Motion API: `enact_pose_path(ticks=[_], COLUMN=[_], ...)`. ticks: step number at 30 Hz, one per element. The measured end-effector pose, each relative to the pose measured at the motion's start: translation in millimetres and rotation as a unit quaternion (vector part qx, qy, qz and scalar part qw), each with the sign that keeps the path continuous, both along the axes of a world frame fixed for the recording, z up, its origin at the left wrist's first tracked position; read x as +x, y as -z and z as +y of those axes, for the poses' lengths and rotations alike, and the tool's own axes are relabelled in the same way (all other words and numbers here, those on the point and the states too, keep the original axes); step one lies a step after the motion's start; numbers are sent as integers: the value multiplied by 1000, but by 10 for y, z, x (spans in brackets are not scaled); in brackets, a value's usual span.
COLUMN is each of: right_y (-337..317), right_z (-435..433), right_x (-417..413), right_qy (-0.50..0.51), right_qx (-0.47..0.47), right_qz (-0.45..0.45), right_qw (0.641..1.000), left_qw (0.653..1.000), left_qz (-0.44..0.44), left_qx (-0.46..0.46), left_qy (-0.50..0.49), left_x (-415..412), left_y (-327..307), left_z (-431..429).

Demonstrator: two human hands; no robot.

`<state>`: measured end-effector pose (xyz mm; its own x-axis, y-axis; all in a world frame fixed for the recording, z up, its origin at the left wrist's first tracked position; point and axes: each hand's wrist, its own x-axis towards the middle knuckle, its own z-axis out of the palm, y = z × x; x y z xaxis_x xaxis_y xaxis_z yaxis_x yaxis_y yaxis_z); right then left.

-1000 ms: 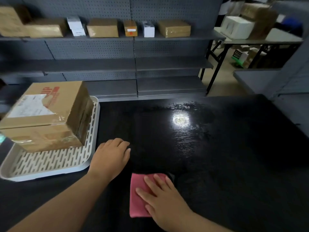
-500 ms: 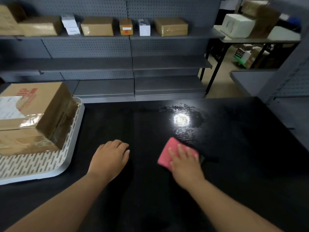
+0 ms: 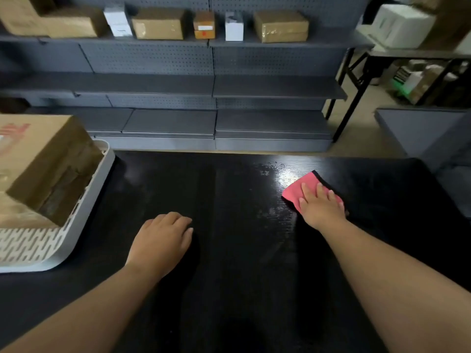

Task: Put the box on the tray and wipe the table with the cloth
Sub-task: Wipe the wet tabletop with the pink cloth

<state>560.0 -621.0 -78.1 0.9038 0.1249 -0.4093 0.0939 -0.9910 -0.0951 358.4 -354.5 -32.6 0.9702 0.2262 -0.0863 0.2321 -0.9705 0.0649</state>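
The cloth (image 3: 303,187) lay flat on the black counter (image 3: 229,289) at about 2 o'clock from the middle of the view, under the right hand (image 3: 321,205). That hand was spread, palm down, fingers (image 3: 308,191) straight and pressed on the cloth's near half; the far pink corner and a dark edge showed beyond the fingertips. The cloth's long axis ran from 10 o'clock to 4 o'clock, its free corner pointing toward 11 o'clock, just beside a bright wet glare on the counter.

The left hand (image 3: 163,240) rested palm down on the bare counter at about 8 o'clock from the cloth, well apart from it, fingers loosely curled together and holding nothing.

The box (image 3: 43,164) sat in the tray (image 3: 84,220) at 9 o'clock, cut off by the left edge of the view. Its long axis could not be told. Its near right corner pointed toward the left hand, near but not touching. Red printing on the box top was partly cropped and unreadable. The tray's slotted white floor showed in front of the box.

Smaller boxes (image 3: 158,26) stood on a grey shelf (image 3: 277,85) at 12 o'clock; their labels were too small to read.
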Motion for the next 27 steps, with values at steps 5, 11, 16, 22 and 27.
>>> enact_pose_path(ticks=[5,11,16,22,27], right_y=[7,-29,37,-15,-55], right_z=[935,1130,549,919,1847], right_x=[-207,-962,-186,570,406], right_qy=[-135,-381,-271,-62,-120], right_qx=[24,81,14,-10,7], right_qz=[-13,-17,-88,3,6], right_qw=[990,921,958,998,993], left_qw=[999,997,997,996,996], left_qz=[7,20,16,20,8], left_qx=[9,9,2,-11,-18], left_qy=[-39,-80,-78,-83,-92], left_x=[21,130,171,97,-83], left_y=[33,28,0,30,29], left_z=[82,143,197,429,702])
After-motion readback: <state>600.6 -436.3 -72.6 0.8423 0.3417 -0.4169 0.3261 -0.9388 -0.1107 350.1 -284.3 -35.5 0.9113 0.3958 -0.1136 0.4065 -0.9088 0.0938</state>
